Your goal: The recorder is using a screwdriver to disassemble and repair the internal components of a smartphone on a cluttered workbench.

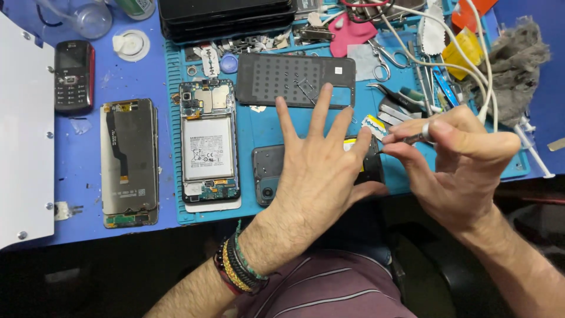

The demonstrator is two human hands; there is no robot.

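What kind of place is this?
Most likely a phone repair bench: an opened phone showing its battery, a detached screen, and tweezers and scissors scattered on a blue work mat.

Left hand (321, 171): centre of frame, palm down, fingers spread flat, bracelets at wrist.
Right hand (462, 162): right of centre, fingers pinched together, fingertips pointing left toward left hand's index finger.

Blue table (165, 65): teal work mat (262, 126), old keypad phone (73, 76), detached screen (129, 162).
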